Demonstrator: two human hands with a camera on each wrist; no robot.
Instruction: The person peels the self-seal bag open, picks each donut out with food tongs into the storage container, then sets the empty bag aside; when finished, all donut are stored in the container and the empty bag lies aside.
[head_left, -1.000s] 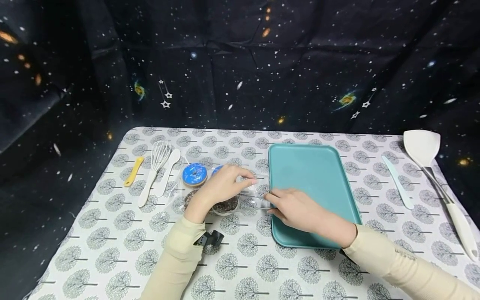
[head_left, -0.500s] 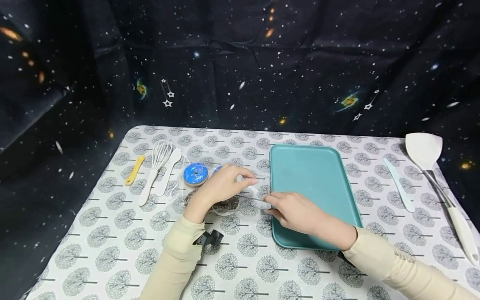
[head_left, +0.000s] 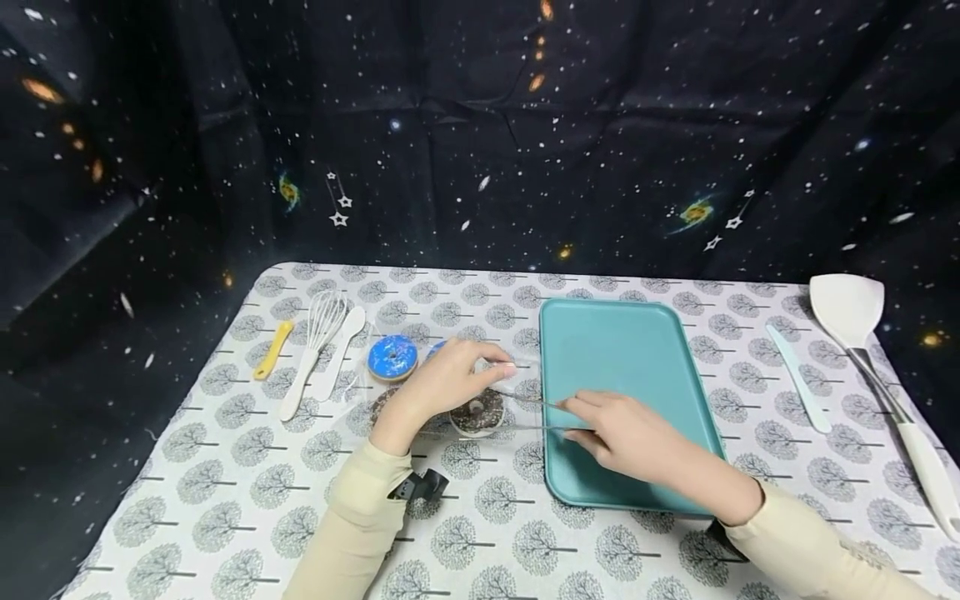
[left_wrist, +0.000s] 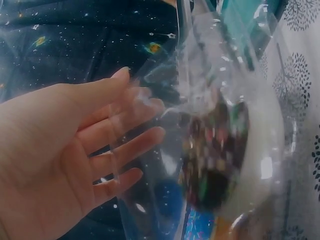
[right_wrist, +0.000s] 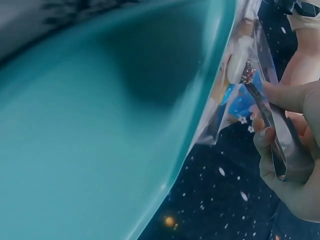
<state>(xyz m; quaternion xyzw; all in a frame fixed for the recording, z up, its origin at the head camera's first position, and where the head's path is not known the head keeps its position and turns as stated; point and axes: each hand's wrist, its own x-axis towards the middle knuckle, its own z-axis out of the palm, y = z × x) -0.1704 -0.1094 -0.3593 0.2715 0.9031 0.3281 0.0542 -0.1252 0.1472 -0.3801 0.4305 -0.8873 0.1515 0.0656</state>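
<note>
My right hand (head_left: 630,433) holds metal tongs (right_wrist: 290,155), thumb on one side and fingers on the other. The two arms of the tongs reach left into a clear plastic bag (head_left: 356,410), one on each side of a chocolate donut (head_left: 491,412) with sprinkles. My left hand (head_left: 453,375) pinches the edge of the bag with the thumb and a finger, the other fingers spread behind the film. A blue donut (head_left: 381,358) lies in the bag; another blue one and a second dark one are partly hidden by my left hand.
A teal tray (head_left: 622,358) lies under my right hand. At left are a yellow-handled tool (head_left: 273,350), a white whisk (head_left: 303,375) and a white spoon (head_left: 337,358). At right lie a pale blue knife (head_left: 798,379) and a white spatula (head_left: 847,308).
My right hand has drawn the tongs a little to the right, and the chocolate donut has shifted right with them, out from behind my left hand. The left hand stays nearly still.
</note>
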